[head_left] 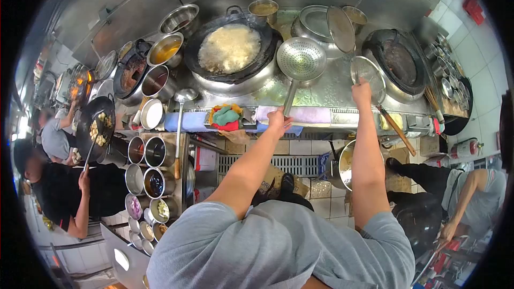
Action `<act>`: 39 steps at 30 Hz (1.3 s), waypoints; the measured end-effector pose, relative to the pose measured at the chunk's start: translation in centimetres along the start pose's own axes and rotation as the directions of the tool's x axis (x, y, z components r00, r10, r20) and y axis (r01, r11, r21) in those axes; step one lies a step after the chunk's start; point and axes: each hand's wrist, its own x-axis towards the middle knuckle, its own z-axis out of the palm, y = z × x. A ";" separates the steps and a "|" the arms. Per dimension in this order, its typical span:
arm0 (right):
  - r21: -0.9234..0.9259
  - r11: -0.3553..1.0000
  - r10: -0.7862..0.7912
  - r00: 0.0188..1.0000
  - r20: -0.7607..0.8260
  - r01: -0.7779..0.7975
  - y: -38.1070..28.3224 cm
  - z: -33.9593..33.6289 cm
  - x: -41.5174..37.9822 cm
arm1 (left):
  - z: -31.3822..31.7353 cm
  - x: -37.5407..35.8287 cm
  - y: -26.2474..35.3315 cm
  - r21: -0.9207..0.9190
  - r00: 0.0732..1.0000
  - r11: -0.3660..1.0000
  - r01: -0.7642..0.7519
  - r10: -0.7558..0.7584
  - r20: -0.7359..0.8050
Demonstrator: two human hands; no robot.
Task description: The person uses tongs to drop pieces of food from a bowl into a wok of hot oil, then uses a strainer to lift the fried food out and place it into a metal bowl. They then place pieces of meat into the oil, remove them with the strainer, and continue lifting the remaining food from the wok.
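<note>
My left hand (278, 123) is closed around the handle of a perforated strainer (301, 60), whose round bowl lies over the stove top beside the large wok (198, 69). Pale, foaming oil (229, 48) fills much of that wok. On the other side, my right hand (361, 92) grips the near-left edge of a round mesh skimmer (370, 77). The skimmer's wooden handle (396, 128) slants down to the right over the counter edge. Behind it, a second round strainer (341, 29) leans above a lidded pot (316, 21).
Another wok (399, 61) sits at the right. A ladle (184, 96), metal bowls (166, 49) and seasoning pots (155, 182) stand left. Folded cloths (294, 114) line the counter's front edge. Co-workers stand at the left (75, 187) and right (471, 192), the left one holding a wok (95, 120).
</note>
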 end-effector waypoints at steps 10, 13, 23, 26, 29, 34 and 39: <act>0.805 0.502 0.188 0.949 0.254 -0.315 -10.0 -6.9 -7.3 | 4.6 -0.7 5.6 -0.222 0.452 0.685 0.694 -0.175 0.875; 0.833 0.490 0.169 0.966 0.198 -0.257 -11.7 -9.5 -8.4 | -0.8 -6.7 7.3 -0.169 0.464 0.803 0.572 -0.147 0.874; 0.686 0.671 -0.171 0.840 0.514 -0.283 -16.9 -2.4 -3.1 | -18.2 -10.5 22.3 -0.006 0.949 0.967 -0.253 0.250 0.194; 0.640 0.704 -0.143 0.821 0.553 -0.309 -19.0 2.1 0.7 | -19.0 -7.0 25.7 0.198 0.949 0.929 -0.314 0.298 0.105; 0.470 0.869 -0.103 0.872 0.478 -0.155 -22.4 5.6 2.7 | -18.4 -4.3 27.1 0.288 0.927 0.884 -0.368 0.371 0.044; 0.338 0.851 0.045 0.697 0.715 -0.401 -26.8 11.7 1.2 | -16.6 1.2 26.9 0.068 0.927 0.925 -0.374 0.371 0.055; 0.484 0.353 0.001 0.517 0.856 -0.801 -26.9 15.8 -2.0 | -15.4 0.6 26.7 -0.128 0.962 0.955 -0.269 0.272 0.007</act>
